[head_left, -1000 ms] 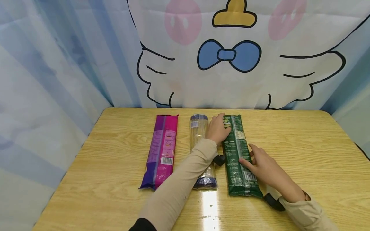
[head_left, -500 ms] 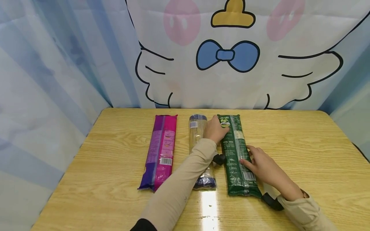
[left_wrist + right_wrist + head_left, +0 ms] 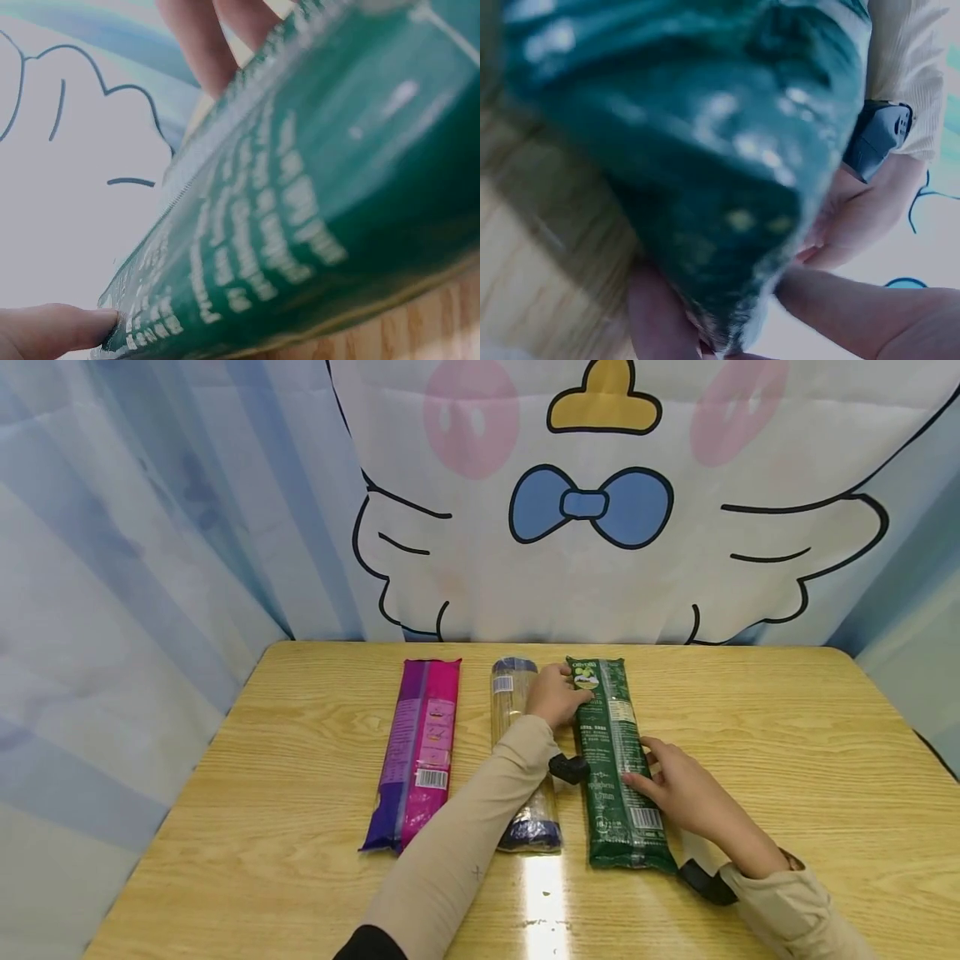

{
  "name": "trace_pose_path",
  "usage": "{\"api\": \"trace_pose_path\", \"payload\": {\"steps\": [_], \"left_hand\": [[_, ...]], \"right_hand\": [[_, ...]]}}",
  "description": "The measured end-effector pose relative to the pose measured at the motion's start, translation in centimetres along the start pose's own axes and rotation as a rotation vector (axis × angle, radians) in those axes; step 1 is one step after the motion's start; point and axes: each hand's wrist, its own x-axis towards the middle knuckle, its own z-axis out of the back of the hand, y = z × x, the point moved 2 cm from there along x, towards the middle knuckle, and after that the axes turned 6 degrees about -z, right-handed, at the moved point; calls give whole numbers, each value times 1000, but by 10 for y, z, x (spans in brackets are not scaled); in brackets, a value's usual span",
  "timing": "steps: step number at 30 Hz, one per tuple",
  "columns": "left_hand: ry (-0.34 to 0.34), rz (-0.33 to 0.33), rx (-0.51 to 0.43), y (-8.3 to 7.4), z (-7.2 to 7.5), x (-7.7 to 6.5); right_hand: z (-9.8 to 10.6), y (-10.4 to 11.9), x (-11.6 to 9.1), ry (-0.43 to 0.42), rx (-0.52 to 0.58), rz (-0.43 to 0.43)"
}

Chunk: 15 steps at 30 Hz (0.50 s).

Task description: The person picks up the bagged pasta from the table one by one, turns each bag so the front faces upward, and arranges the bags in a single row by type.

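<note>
A green pack of spaghetti (image 3: 611, 743) lies slightly slanted on the table, printed back upward. At its upper left edge is my left hand (image 3: 555, 696), thumb on the wrapper and fingers bent along the side. The left wrist view shows that thumb (image 3: 64, 328) touching the pack's end. Lower down, my right hand (image 3: 678, 789) holds the right edge, thumb on top and fingers partly hidden at the side. In the right wrist view, its fingers close round a narrow corner of the green wrapper (image 3: 705, 150).
Left of the green pack lies a clear pasta pack with blue ends (image 3: 534, 833), partly covered by my left arm. Farther left is a pink and purple pack (image 3: 420, 743). All rest on the wooden table (image 3: 300, 760), with a printed curtain (image 3: 480, 568) behind.
My left hand's fingers have drawn back from the green pack's top left corner, uncovering its logo. The right hand keeps its place at the right edge.
</note>
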Motion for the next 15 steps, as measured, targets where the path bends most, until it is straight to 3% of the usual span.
{"api": "trace_pose_path", "payload": {"steps": [6, 11, 15], "left_hand": [[0, 29, -184, 1, 2, -2], [11, 69, -279, 2, 4, -4], [5, 77, -343, 0, 5, -4]], "right_hand": [[3, -2, 0, 38, 125, -36], [4, -6, -4, 67, 281, -92], [8, -6, -6, 50, 319, -75]]}}
